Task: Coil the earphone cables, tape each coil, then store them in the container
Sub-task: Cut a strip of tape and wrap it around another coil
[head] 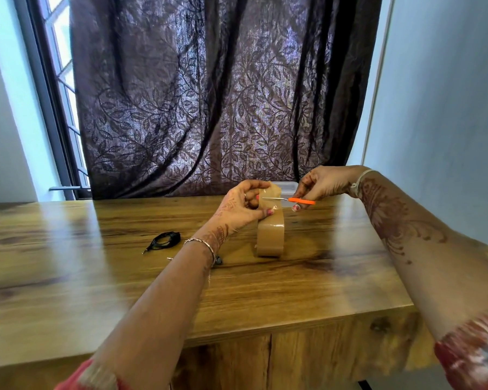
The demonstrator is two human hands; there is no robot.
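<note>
The wide glossy wooden table carries a brown packing tape roll, standing on edge. Left hand, just above-left of the roll, pinches the pulled-up tape strip. Right hand, above-right of the roll, grips small orange-handled scissors, blades against the strip. Clear plastic container sits just behind the roll; black coiled earphone cable lies well left of it.

no text, label, brand or number is legible: the tape roll, the scissors at its one o'clock and the container at its twelve o'clock show none.
</note>
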